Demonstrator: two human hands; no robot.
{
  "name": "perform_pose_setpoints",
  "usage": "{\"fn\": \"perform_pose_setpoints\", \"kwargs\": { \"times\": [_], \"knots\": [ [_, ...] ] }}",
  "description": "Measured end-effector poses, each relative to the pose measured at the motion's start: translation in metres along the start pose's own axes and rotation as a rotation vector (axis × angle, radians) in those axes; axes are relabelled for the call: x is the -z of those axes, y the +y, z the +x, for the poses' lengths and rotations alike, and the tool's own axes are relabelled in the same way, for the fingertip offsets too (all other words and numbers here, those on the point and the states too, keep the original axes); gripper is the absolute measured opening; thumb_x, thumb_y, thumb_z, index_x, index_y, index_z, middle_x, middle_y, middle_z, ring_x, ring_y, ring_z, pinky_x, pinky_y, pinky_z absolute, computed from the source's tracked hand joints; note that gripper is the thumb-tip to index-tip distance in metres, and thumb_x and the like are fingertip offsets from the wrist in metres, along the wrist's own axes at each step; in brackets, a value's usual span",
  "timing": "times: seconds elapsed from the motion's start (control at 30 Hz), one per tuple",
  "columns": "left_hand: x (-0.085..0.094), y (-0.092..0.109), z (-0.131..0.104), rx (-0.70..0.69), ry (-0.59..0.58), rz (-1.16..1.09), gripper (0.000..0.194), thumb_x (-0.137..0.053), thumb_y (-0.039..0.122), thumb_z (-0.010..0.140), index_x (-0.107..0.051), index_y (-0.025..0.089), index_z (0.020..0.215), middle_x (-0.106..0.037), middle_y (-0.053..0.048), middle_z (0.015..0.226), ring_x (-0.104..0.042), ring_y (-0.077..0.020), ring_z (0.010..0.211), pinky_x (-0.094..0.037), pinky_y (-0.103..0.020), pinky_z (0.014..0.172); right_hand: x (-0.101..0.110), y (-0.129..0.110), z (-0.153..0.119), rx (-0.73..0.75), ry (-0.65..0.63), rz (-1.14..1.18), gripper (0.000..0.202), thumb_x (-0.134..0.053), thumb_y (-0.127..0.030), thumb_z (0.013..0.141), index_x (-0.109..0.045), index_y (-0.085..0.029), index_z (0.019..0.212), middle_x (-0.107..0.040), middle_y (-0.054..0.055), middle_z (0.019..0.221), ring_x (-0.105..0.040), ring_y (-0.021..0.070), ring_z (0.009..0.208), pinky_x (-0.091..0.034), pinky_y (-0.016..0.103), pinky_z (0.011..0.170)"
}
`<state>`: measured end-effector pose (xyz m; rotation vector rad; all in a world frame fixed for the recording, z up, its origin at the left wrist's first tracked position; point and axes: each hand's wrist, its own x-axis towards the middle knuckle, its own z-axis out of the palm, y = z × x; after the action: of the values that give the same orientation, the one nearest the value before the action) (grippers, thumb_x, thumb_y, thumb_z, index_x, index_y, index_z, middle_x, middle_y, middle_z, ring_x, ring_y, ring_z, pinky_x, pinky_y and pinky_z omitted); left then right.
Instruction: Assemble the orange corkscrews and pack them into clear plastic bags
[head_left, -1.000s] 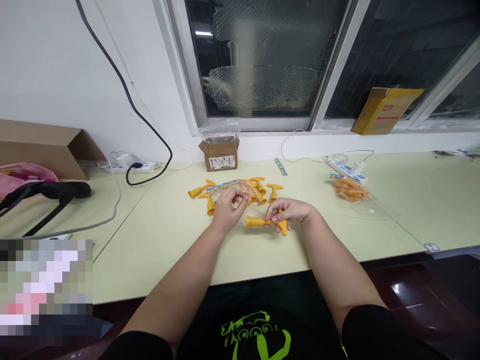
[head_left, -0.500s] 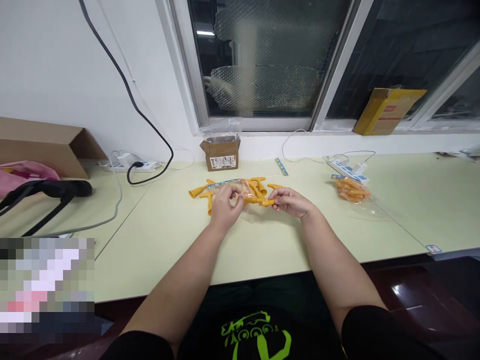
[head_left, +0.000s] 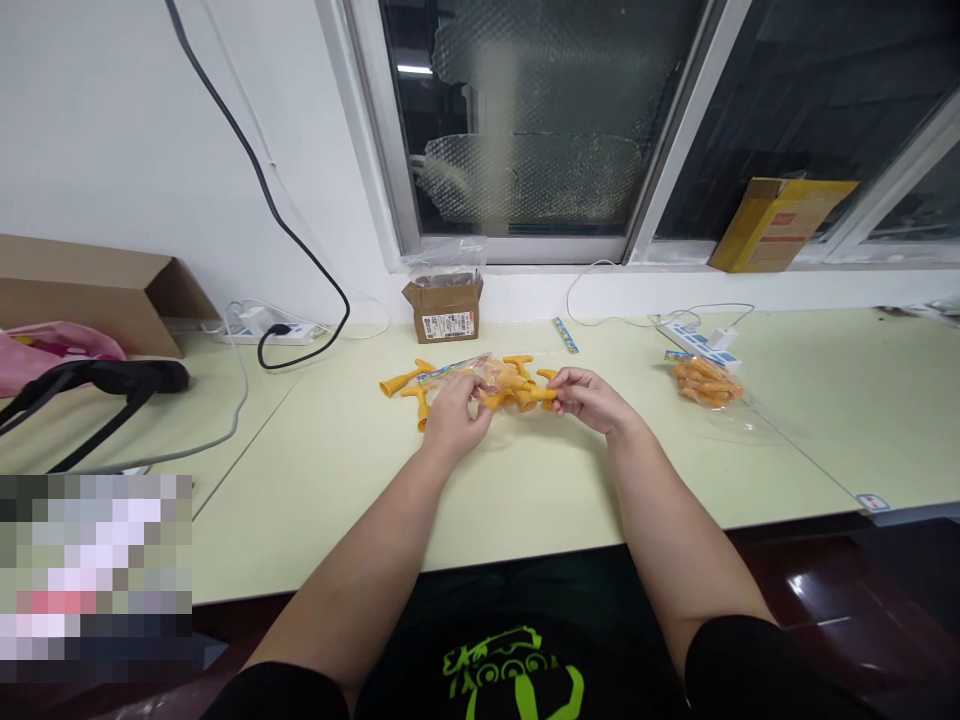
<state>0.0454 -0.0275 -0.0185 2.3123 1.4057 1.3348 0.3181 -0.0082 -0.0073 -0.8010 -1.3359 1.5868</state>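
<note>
My left hand (head_left: 456, 412) is closed on a clear plastic bag (head_left: 489, 372) that has orange pieces in it and a colourful printed strip along its top. Between the thumb and fingers of my right hand (head_left: 589, 400) is one end of an orange T-shaped plastic piece (head_left: 541, 394), its other end at the bag. More orange T-shaped pieces (head_left: 405, 380) lie on the table left of the bag, and others (head_left: 517, 360) behind it. How many are inside the bag I cannot tell.
On the right lies a filled bag of orange pieces (head_left: 706, 382), near a power strip (head_left: 701, 345). A small cardboard box (head_left: 448, 310) and a printed strip (head_left: 565, 335) are at the back. Black cable (head_left: 300, 240) and a black strap-like object (head_left: 127, 380) are left.
My right hand has raised its orange piece slightly, and the piece now points more level toward the bag. My left hand stays at the bag. The view has shifted a little.
</note>
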Motion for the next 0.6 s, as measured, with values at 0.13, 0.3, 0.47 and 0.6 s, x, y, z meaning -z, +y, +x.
{"fn": "perform_pose_setpoints", "kwargs": {
  "times": [0.13,0.3,0.47,0.6],
  "knots": [
    [0.0,0.003,0.001,0.017,0.009,-0.048,0.002,-0.059,0.02,0.089,-0.06,0.021,0.09,-0.065,-0.003,0.083,-0.061,-0.0198,0.079,-0.047,-0.033,0.07,-0.019,0.017,0.004,-0.095,-0.214,-0.217,0.023,-0.08,-0.026,0.074,-0.076,-0.017,0.094,-0.077,0.005,0.08,-0.075,0.0175,0.073,-0.062,0.035,0.079],
    [0.001,0.003,0.002,-0.084,-0.031,-0.055,0.003,-0.059,0.02,0.091,-0.063,0.021,0.092,-0.071,-0.004,0.088,-0.064,-0.0205,0.082,-0.048,-0.034,0.074,-0.064,0.048,0.022,0.117,0.032,-0.306,0.016,-0.071,-0.023,0.076,-0.077,-0.022,0.091,-0.076,0.006,0.102,-0.075,0.0219,0.087,-0.06,0.048,0.095],
    [0.0,0.003,0.001,-0.135,-0.053,-0.046,0.009,-0.059,0.016,0.09,-0.064,0.021,0.095,-0.072,-0.005,0.093,-0.065,-0.022,0.089,-0.05,-0.036,0.079,-0.083,0.068,0.036,0.147,0.276,-0.1,0.019,-0.074,-0.03,0.079,-0.073,-0.025,0.097,-0.074,0.007,0.102,-0.072,0.0248,0.09,-0.059,0.052,0.098],
    [0.0,0.004,0.001,-0.13,-0.078,-0.063,0.018,-0.058,0.011,0.085,-0.065,0.021,0.098,-0.072,-0.006,0.097,-0.066,-0.0231,0.093,-0.052,-0.036,0.081,-0.079,0.075,0.04,0.05,0.263,0.072,0.031,-0.078,-0.038,0.08,-0.067,-0.027,0.106,-0.07,0.004,0.085,-0.071,0.0248,0.089,-0.059,0.051,0.1]
  ]
}}
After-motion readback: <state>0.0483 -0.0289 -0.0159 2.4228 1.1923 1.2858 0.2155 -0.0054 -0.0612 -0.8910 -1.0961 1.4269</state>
